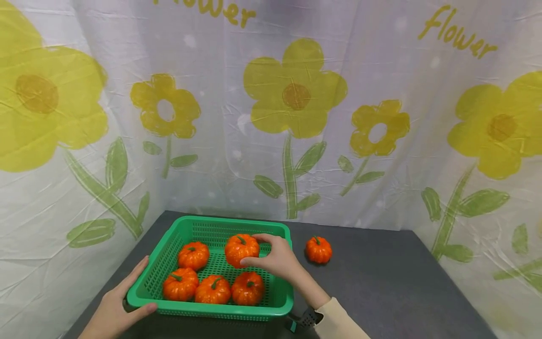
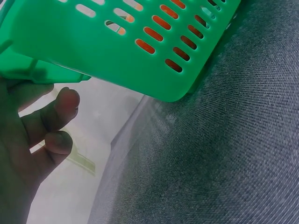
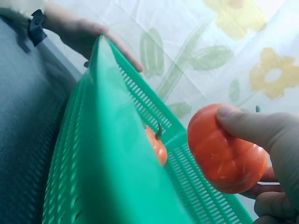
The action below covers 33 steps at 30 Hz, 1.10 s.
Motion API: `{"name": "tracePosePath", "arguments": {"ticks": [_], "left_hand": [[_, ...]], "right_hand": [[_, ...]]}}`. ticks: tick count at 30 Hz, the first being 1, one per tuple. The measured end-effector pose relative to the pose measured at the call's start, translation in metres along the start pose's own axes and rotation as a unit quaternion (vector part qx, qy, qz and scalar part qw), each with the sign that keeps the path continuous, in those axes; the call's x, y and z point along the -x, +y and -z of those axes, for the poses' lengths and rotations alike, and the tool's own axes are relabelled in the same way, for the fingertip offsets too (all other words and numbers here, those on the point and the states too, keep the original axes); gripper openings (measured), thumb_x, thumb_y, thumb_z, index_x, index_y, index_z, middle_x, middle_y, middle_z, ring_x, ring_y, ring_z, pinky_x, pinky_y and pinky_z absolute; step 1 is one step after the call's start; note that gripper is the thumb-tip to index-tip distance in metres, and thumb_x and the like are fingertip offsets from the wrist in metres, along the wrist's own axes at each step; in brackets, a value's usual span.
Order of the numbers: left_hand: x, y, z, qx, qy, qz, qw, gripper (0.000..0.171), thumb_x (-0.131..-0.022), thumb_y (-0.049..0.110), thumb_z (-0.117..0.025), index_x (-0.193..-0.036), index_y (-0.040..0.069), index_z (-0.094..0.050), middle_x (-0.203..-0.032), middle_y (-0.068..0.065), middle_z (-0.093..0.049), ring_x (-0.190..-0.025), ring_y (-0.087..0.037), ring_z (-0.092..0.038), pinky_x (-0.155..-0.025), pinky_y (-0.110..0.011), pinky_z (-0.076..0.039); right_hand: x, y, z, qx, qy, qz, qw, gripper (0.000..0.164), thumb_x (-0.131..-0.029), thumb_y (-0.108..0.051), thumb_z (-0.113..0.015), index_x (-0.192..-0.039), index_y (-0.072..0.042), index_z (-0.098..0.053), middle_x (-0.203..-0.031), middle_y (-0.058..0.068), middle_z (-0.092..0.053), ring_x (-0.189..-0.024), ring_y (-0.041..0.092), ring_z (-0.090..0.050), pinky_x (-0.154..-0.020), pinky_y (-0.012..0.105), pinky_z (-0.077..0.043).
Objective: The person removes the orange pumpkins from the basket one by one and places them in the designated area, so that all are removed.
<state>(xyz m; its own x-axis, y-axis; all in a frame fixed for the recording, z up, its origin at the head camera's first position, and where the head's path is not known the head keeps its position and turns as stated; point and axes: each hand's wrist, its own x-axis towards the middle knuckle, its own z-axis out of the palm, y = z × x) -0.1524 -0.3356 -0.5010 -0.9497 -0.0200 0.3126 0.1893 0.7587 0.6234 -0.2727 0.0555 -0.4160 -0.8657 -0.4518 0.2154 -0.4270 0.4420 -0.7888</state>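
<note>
Pumpkin (image 1: 237,249) over basket (image 1: 211,308), far half, pinched by right hand (image 1: 277,256), some fingertips hidden behind it. Left hand (image 1: 112,306) at near-left corner, thumb apart from fingers; forearm cut off.

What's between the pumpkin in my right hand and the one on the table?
In the head view, your right hand, the green basket's right rim and a strip of dark tabletop lie between the held pumpkin and the loose one.

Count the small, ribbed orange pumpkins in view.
6: four pumpkins inside the green perforated plastic basket, one held over it in the right hand, one on the dark grey table right of it. None appears hidden.
</note>
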Motion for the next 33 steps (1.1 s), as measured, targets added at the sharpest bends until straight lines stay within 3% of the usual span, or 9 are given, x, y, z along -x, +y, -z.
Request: {"name": "tracePosePath", "arguments": {"ticks": [2, 4, 9, 11, 17, 24, 26, 29, 33], "left_hand": [[0.000, 0.000, 0.000, -0.007, 0.004, -0.002, 1.0000, 0.103, -0.091, 0.033, -0.085, -0.171, 0.037, -0.020, -0.165, 0.028, -0.026, -0.129, 0.020, -0.033, -0.093, -0.045, -0.057], [-0.001, 0.002, 0.001, -0.007, 0.000, 0.001, 1.0000, 0.103, -0.091, 0.033, -0.085, -0.171, 0.037, -0.019, -0.167, 0.019, -0.028, -0.134, 0.013, -0.038, -0.093, -0.045, -0.057], [-0.002, 0.007, 0.002, 0.008, -0.023, 0.018, 0.9995, 0.104, -0.094, 0.034, -0.082, -0.172, 0.032, -0.014, -0.168, -0.019, -0.033, -0.140, -0.050, -0.047, -0.097, -0.071, -0.051], [-0.002, 0.007, 0.002, 0.011, -0.026, 0.022, 0.9994, 0.104, -0.094, 0.035, -0.082, -0.172, 0.030, -0.013, -0.167, -0.026, -0.034, -0.136, -0.060, -0.044, -0.097, -0.075, -0.049], [-0.002, 0.007, 0.003, 0.011, -0.034, 0.028, 0.9990, 0.104, -0.095, 0.036, -0.081, -0.173, 0.030, -0.012, -0.168, -0.027, -0.032, -0.137, -0.061, -0.042, -0.097, -0.076, -0.048], [-0.001, 0.006, 0.004, 0.004, -0.039, 0.037, 0.9986, 0.103, -0.095, 0.038, -0.081, -0.173, 0.028, -0.013, -0.171, -0.018, -0.028, -0.143, -0.053, -0.043, -0.097, -0.074, -0.049], [-0.001, 0.005, 0.004, 0.005, -0.039, 0.036, 0.9986, 0.102, -0.095, 0.038, -0.080, -0.173, 0.029, -0.014, -0.172, -0.012, -0.025, -0.144, -0.051, -0.042, -0.097, -0.074, -0.049], [-0.001, 0.003, 0.002, 0.005, -0.034, 0.035, 0.9988, 0.101, -0.096, 0.038, -0.080, -0.172, 0.032, -0.015, -0.171, 0.005, -0.020, -0.146, -0.040, -0.041, -0.098, -0.072, -0.050], [0.000, 0.002, 0.001, 0.011, -0.023, 0.023, 0.9994, 0.099, -0.095, 0.037, -0.080, -0.172, 0.033, -0.017, -0.162, 0.030, -0.014, -0.145, 0.003, -0.031, -0.097, -0.072, -0.051]], "right_hand": [[0.003, 0.001, 0.003, 0.002, 0.002, 0.003, 1.000, 0.071, -0.086, -0.047, -0.088, -0.143, -0.010, -0.067, -0.142, 0.009, -0.068, -0.127, 0.032, -0.063, -0.096, 0.050, -0.058], [0.006, 0.002, 0.005, 0.002, 0.005, 0.005, 1.000, 0.070, -0.086, -0.045, -0.089, -0.143, -0.011, -0.067, -0.140, 0.010, -0.069, -0.101, 0.029, -0.071, -0.081, 0.044, -0.061], [0.017, 0.002, 0.014, -0.012, 0.014, -0.002, 1.000, 0.069, -0.086, -0.044, -0.090, -0.143, -0.012, -0.067, -0.118, 0.008, -0.078, -0.047, 0.017, -0.054, -0.053, 0.033, -0.053], [0.022, 0.001, 0.019, -0.013, 0.019, -0.010, 1.000, 0.070, -0.085, -0.045, -0.090, -0.144, -0.014, -0.067, -0.093, 0.004, -0.080, -0.043, 0.013, -0.050, -0.049, 0.030, -0.050], [0.037, 0.005, 0.032, -0.007, 0.046, -0.020, 0.999, 0.074, -0.082, -0.045, -0.092, -0.145, -0.016, -0.066, -0.060, 0.001, -0.065, -0.041, 0.010, -0.030, -0.043, 0.024, -0.036], [0.057, 0.007, 0.048, -0.015, 0.091, -0.042, 0.995, 0.071, -0.079, -0.040, -0.096, -0.140, -0.017, -0.069, -0.125, 0.003, -0.074, -0.046, 0.008, -0.026, -0.046, 0.022, -0.033], [0.063, 0.006, 0.053, -0.024, 0.101, -0.042, 0.994, 0.070, -0.078, -0.037, -0.097, -0.139, -0.017, -0.070, -0.118, 0.002, -0.072, -0.048, 0.008, -0.025, -0.048, 0.022, -0.032], [0.070, 0.006, 0.060, -0.025, 0.120, -0.037, 0.992, 0.070, -0.076, -0.034, -0.098, -0.138, -0.018, -0.072, -0.101, 0.001, -0.068, -0.048, 0.006, -0.027, -0.050, 0.021, -0.035], [0.077, 0.012, 0.068, -0.031, 0.149, -0.032, 0.988, 0.070, -0.075, -0.029, -0.099, -0.138, -0.014, -0.071, -0.114, 0.004, -0.072, -0.060, 0.006, -0.057, -0.060, 0.021, -0.051]]}}
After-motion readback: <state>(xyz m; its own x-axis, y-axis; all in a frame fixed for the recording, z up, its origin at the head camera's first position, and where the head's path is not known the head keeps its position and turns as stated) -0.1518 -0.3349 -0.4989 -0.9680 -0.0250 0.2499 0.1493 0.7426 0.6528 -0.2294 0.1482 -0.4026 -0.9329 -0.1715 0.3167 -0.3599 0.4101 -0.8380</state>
